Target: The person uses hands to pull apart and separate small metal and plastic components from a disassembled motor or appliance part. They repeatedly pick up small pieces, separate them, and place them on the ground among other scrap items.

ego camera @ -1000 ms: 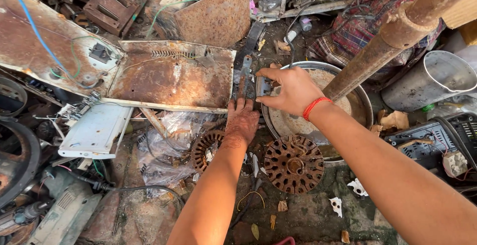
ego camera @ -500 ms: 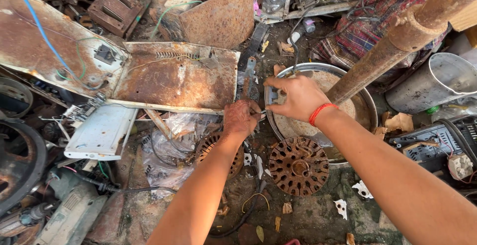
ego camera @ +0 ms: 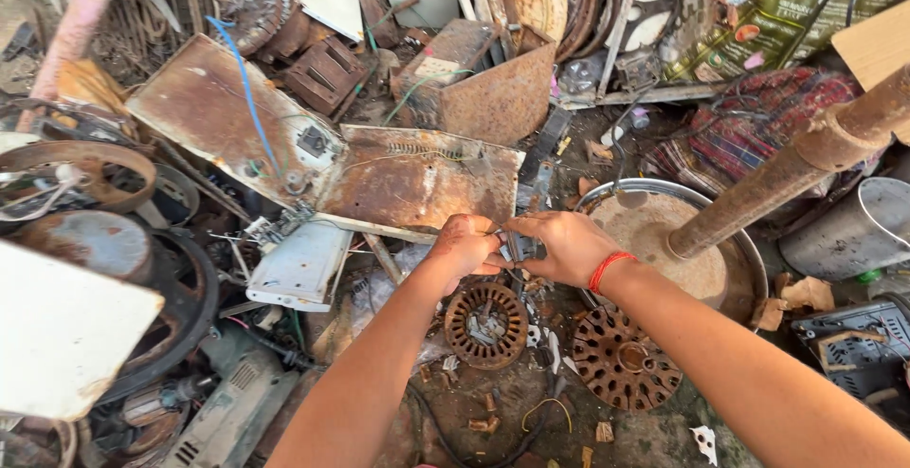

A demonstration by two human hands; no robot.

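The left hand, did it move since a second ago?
Yes. The left hand came up off the round rusty slotted metal ring and now meets the right hand on a small dark metal piece.

Both bare forearms reach up from the lower edge and meet near the middle of the view. The left arm enters at about 6 o'clock and runs toward 1 o'clock, its left hand [ego camera: 462,248] knuckles up, grimy, fingers curled inward. The right arm enters from 4 o'clock and angles toward 10 o'clock, a red band round its wrist. The right hand [ego camera: 559,247] is closed in a pinch, fingertips touching those of the left.
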